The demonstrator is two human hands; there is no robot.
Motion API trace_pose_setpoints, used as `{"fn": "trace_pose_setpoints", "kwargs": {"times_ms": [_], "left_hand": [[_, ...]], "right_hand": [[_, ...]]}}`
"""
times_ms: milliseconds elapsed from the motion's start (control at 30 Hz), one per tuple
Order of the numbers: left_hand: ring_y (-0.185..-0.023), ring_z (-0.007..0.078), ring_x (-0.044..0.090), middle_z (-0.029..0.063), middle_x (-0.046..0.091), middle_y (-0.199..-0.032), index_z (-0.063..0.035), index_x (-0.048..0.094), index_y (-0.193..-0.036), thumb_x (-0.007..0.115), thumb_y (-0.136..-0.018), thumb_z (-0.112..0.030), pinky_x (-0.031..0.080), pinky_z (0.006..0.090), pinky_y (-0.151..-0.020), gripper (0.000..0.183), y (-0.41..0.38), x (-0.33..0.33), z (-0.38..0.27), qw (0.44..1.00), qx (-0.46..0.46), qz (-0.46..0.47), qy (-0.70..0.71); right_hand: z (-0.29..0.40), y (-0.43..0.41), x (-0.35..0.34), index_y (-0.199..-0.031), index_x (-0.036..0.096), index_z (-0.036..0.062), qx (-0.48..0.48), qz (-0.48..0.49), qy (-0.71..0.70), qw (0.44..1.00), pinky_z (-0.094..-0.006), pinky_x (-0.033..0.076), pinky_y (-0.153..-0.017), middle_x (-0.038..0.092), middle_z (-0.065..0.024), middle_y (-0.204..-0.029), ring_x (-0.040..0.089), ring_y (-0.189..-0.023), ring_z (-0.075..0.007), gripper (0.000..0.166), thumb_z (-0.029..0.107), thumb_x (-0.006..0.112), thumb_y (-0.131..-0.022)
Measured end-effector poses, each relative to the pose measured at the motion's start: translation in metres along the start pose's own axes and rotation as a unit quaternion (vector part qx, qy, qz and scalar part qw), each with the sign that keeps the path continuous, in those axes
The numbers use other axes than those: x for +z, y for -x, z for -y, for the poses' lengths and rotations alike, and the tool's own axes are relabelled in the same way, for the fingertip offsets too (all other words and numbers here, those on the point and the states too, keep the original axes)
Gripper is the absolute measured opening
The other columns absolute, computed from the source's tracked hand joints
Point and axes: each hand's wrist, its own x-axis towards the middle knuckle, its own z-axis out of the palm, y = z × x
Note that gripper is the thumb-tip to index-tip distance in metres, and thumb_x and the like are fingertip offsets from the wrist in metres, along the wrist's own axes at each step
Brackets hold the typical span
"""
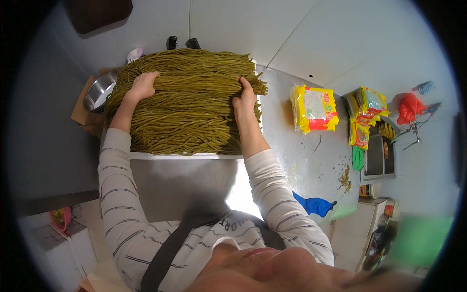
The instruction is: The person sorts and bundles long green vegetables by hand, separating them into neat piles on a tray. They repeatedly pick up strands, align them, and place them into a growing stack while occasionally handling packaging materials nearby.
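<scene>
Long green beans (182, 120), olive green, lie side by side in a thick layer that fills a white foam box (189, 157) on the metal table. My left hand (144, 85) grips a bundle of the beans near its left end, fingers curled over it. Near the right end of the same bundle, my right hand (246, 94) holds it between thumb and fingers. The bean ends stick out beyond my right hand, past the box's right edge. The bundle lies on or just above the other beans; I cannot tell which.
A steel bowl (100, 91) stands left of the box. Yellow and red plastic packets (315, 109) lie to the right on the metal table (292, 160). Farther right are more packets (365, 113) beside a sink (379, 157). Small scraps (344, 179) and a blue cloth or bag (315, 205) lie near the table's right end.
</scene>
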Motion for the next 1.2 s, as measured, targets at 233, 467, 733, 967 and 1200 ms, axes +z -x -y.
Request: {"fn": "trace_pose_setpoints", "kwargs": {"times_ms": [233,467,733,967,1200], "left_hand": [[-0.111,0.0384,0.052,0.0199,0.057,-0.119,-0.0022,0.054,-0.119,0.052,-0.073,0.013,0.046,0.0471,-0.088,0.048,-0.006,0.0,-0.001,0.998,0.03,-0.014,-0.052],[-0.109,0.0402,0.051,0.0206,0.059,-0.114,-0.0007,0.054,-0.113,0.05,-0.07,0.015,0.044,0.0466,-0.086,0.046,-0.007,0.011,0.01,0.995,0.072,-0.057,-0.041],[-0.109,0.0403,0.051,0.0206,0.059,-0.112,-0.0011,0.055,-0.111,0.052,-0.069,0.013,0.043,0.0469,-0.087,0.045,-0.009,0.015,0.008,0.993,0.09,-0.074,-0.021],[-0.114,0.037,0.049,0.0191,0.051,-0.125,-0.0077,0.043,-0.133,0.06,-0.067,0.01,0.044,0.0436,-0.092,0.069,-0.001,-0.009,-0.023,0.985,0.045,0.024,-0.162],[-0.135,0.0325,0.032,0.0152,0.034,-0.146,-0.0061,0.03,-0.144,0.087,-0.052,-0.027,0.029,0.0431,-0.111,0.11,0.036,-0.022,-0.175,0.885,0.438,-0.047,0.151]], "right_hand": [[0.009,0.064,0.015,-0.091,0.058,0.0015,-0.19,0.134,0.048,0.971,-0.0328,0.05,-0.083,0.063,-0.0067,-0.089,0.062,-0.086,-0.0185,0.018,-0.003,0.07,-0.078],[0.009,0.083,0.007,-0.094,0.054,0.003,-0.237,0.21,0.083,0.945,-0.0326,0.048,-0.086,0.06,-0.006,-0.091,0.061,-0.09,-0.0195,0.021,-0.005,0.067,-0.08],[0.006,0.086,-0.001,-0.097,0.049,0.0037,-0.308,0.253,0.112,0.91,-0.036,0.049,-0.088,0.059,-0.0084,-0.092,0.061,-0.091,-0.0217,0.026,-0.01,0.063,-0.08],[-0.002,0.081,-0.009,-0.1,0.047,0.0039,-0.356,0.294,0.13,0.878,-0.0363,0.048,-0.09,0.059,-0.0089,-0.095,0.06,-0.093,-0.0212,0.029,-0.012,0.061,-0.08],[-0.002,0.085,-0.013,-0.107,0.047,0.0033,-0.318,0.27,0.169,0.893,-0.0354,0.047,-0.091,0.057,-0.0101,-0.101,0.058,-0.095,-0.0208,0.029,-0.006,0.061,-0.084]]}}
